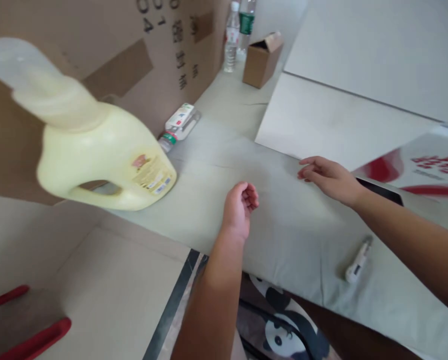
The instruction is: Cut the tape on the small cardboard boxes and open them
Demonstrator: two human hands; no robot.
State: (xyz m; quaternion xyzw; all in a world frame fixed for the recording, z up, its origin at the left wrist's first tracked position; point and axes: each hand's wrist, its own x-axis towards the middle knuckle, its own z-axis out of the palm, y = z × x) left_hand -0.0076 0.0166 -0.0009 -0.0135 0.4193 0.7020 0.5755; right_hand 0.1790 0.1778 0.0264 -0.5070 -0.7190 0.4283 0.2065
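Note:
My left hand (241,209) hovers over the middle of the cloth-covered table (284,210), its fingers loosely curled and apart from the thumb, with nothing visible in it. Farther right, my right hand (327,177) is half open and empty, its fingertips near the lower edge of a white board (314,120). A dark flat object (381,192) shows partly behind my right wrist. Below the right forearm lies a small white utility knife (359,261). Left of my left hand stands a large pale yellow detergent jug (107,150) with a translucent cap.
A clear bottle (181,124) lies against the big cardboard box (115,45). Two upright bottles, including a water bottle (231,40), stand behind a small brown carton (262,62). At right is red-printed white packaging (426,165). Red handles (40,342) show at lower left.

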